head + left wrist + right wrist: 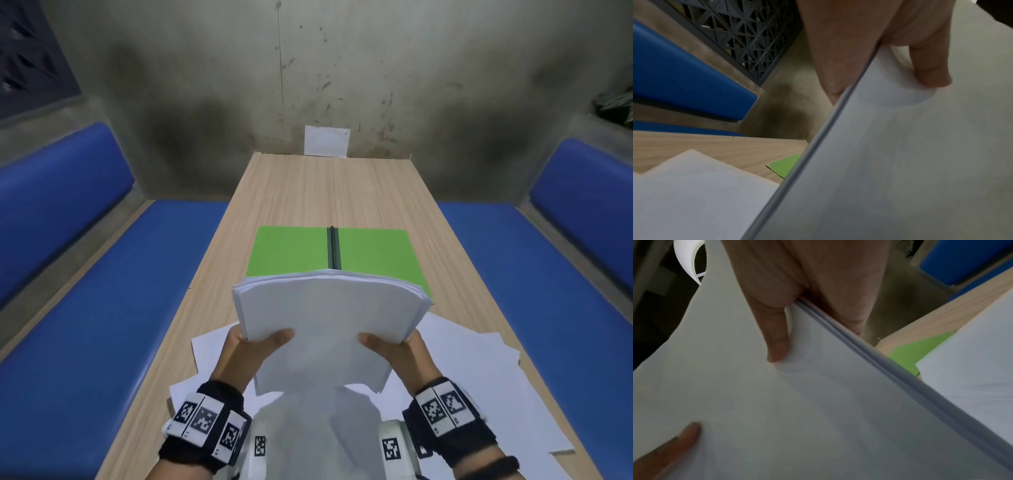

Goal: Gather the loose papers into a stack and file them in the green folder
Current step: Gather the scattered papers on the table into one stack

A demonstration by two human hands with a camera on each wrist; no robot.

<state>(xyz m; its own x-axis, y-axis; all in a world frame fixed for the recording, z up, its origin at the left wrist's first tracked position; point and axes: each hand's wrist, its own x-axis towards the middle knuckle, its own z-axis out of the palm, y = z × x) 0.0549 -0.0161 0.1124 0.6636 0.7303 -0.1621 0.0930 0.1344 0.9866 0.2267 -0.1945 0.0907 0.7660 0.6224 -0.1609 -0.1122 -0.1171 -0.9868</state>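
I hold a thick stack of white papers point(329, 311) up above the table, tilted toward me. My left hand point(253, 346) grips its left edge, thumb on top and fingers underneath. On the other edge my right hand point(394, 346) grips the same way. In the left wrist view the thumb point(929, 71) presses the top sheet of the stack point(900, 154); in the right wrist view the thumb point(777, 344) does likewise on the stack point(797, 402). The green folder point(291, 250) lies open and flat beyond the stack, dark spine up the middle. More loose white sheets point(479, 370) lie on the table below my hands.
The wooden table point(308, 192) runs away from me to a stained wall, with a small white sheet point(327, 141) propped at its far end. Blue padded benches point(120, 291) flank both sides. A dark lattice panel point(740, 32) stands at the left.
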